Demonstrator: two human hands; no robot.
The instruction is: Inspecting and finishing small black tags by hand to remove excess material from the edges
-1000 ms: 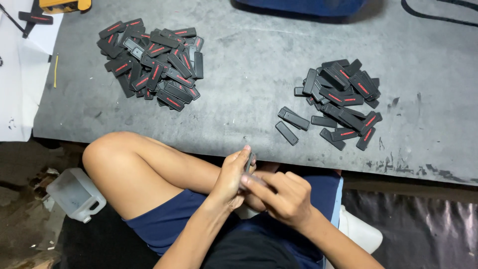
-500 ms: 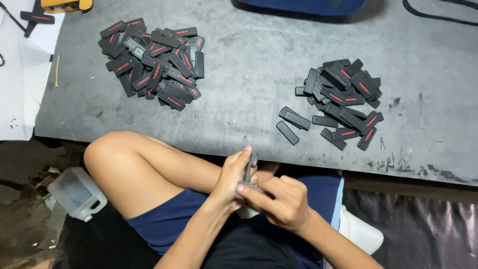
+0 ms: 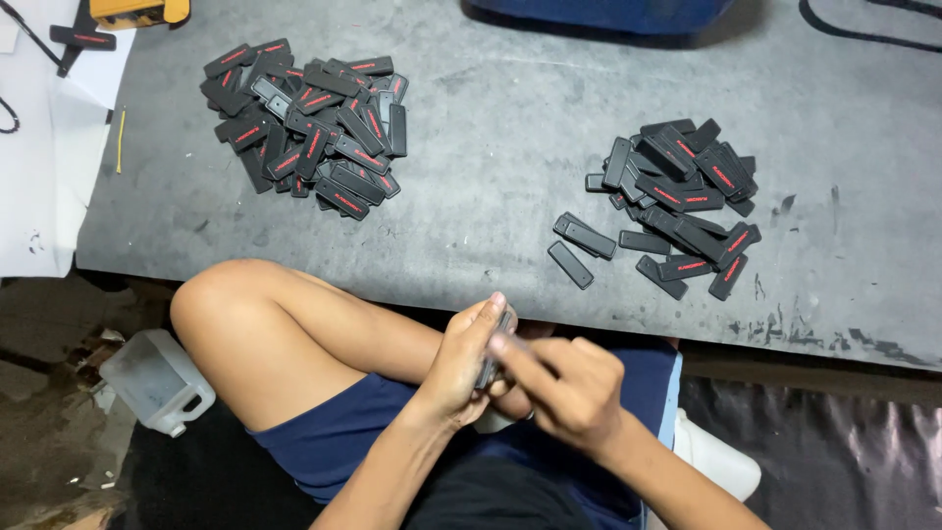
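- Left hand (image 3: 459, 365) gripped a black tag (image 3: 494, 351) over the lap, below the table (image 3: 491, 177) edge.
- Right hand (image 3: 564, 388) pinched the same tag, fingers closed on it.
- Step judged: working the tag between both hands.
- Next move likely calls for a pile: left pile (image 3: 309, 128) or right pile (image 3: 677, 201).

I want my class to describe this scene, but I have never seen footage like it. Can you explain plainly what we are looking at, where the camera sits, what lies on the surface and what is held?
There is no machine here, just a seated person working with bare hands. The single picture comes from a camera on that person's head, looking down over their lap. The left hand and right hand meet over the lap, together holding one small flat black piece, mostly hidden by the fingers. On the grey table lie two heaps of similar black pieces with red markings: a bigger pile on the left, a smaller pile on the right. A plastic jug stands on the floor.
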